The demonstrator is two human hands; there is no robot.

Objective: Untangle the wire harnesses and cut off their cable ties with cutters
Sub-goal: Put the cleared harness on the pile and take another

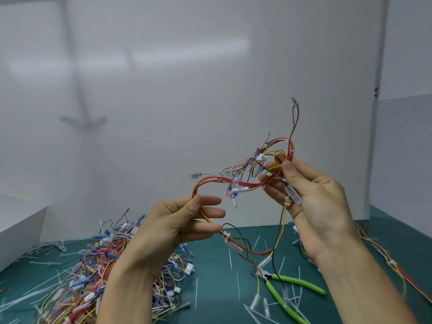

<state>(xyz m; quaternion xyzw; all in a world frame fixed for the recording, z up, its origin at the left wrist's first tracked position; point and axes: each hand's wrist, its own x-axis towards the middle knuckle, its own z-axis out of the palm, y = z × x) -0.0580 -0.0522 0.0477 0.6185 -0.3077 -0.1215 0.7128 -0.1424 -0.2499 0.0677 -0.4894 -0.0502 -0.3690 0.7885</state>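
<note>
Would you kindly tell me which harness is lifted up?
The harness held by left hand and right hand; the pile and right-edge harness lie on the mat.

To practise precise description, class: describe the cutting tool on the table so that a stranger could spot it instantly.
On the teal-green table mat, look near the front, right of centre, below the raised right hand. There, among scattered white cut cable ties, lie metal-nosed cutters. Their two lime-green handles, splayed apart, set them apart from the thin pale ties around.
</note>
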